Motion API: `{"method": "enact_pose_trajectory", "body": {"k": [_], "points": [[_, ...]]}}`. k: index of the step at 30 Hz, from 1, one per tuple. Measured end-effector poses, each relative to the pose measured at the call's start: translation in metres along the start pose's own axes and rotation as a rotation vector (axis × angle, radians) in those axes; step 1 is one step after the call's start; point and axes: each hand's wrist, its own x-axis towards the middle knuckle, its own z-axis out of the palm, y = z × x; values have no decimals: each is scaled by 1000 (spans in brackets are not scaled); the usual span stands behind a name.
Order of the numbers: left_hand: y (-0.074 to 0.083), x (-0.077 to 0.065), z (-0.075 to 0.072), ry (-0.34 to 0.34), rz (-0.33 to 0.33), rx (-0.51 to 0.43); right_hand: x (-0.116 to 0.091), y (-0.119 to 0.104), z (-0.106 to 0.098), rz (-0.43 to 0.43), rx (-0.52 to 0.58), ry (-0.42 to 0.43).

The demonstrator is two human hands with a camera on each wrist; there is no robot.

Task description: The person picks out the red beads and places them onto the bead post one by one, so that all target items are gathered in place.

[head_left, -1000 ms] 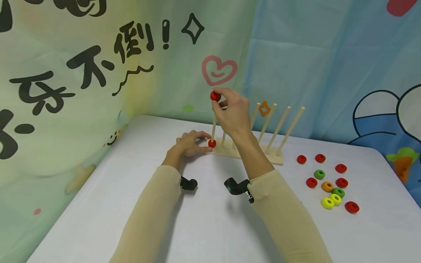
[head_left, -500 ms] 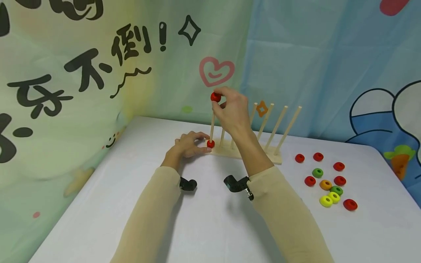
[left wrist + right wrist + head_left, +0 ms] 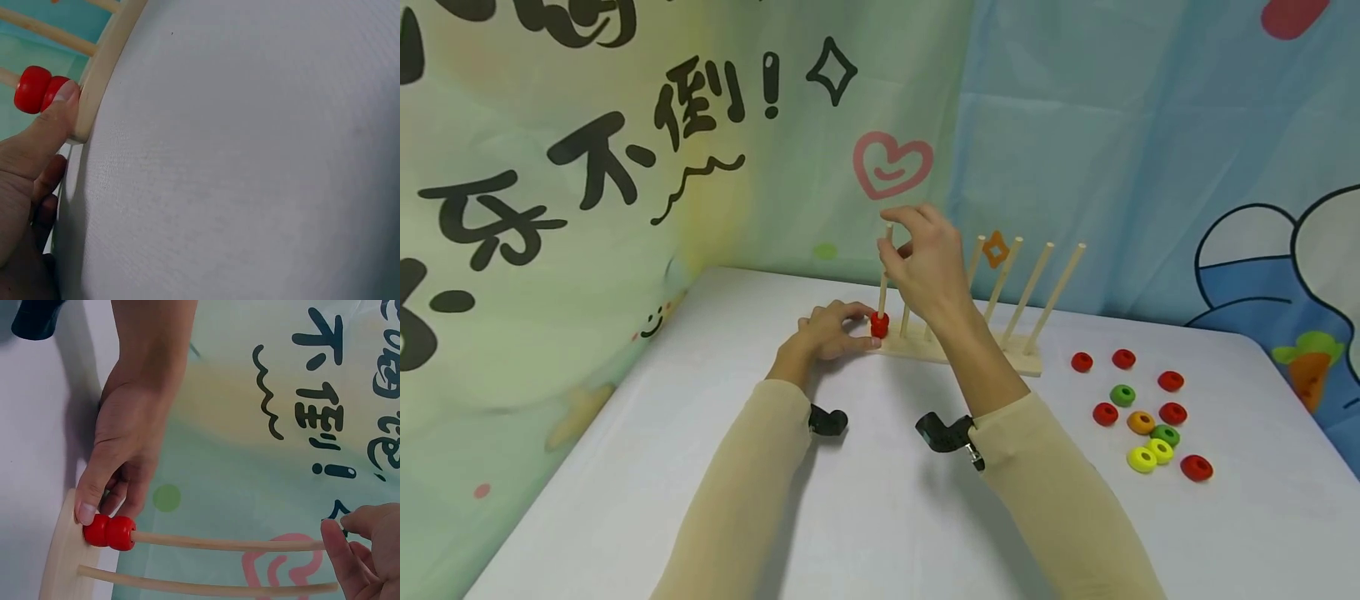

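Two red beads [image 3: 880, 325] sit stacked at the foot of the leftmost peg [image 3: 882, 287] of a wooden peg stand [image 3: 917, 349]. My left hand [image 3: 830, 330] grips that end of the base. In the left wrist view its thumb [image 3: 53, 122] lies against the base and the lower red bead [image 3: 55, 90]. Up at the tip of the same peg is my right hand [image 3: 928, 267], thumb and forefinger parted, holding nothing. The right wrist view shows these fingertips right beside the peg's tip, with both beads [image 3: 109, 532] down at the base.
On the white table [image 3: 880, 517] right of the stand lie loose beads: several red [image 3: 1197, 468], two green [image 3: 1122, 395], two yellow [image 3: 1142, 459] and one orange [image 3: 1141, 422]. The other pegs [image 3: 1037, 287] stand bare. A printed cloth [image 3: 1060, 108] hangs behind.
The red bead that my right hand held at the peg's tip has dropped down the peg onto the lower bead. The right fingers have parted; the left hand stays at the base.
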Motion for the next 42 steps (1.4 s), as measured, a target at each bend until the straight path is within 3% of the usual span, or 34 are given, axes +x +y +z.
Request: {"method": "enact_pose_trajectory", "body": {"k": [7,16,27,32,42], "points": [[1,0,-4,-1,6,27,-12,8,-2,-102,44,-37],[2,0,-4,-8,5,29,-33,23,-12,-176,131,-15],[3,0,-4,-17,-2,23,-62,49,-26,-188,135,11],[7,3,-1,-19,27,14,-77,62,-39,-173,113,12],[3,-4,0,-9,16,6,-99,82,-56,-125,69,-21]]}}
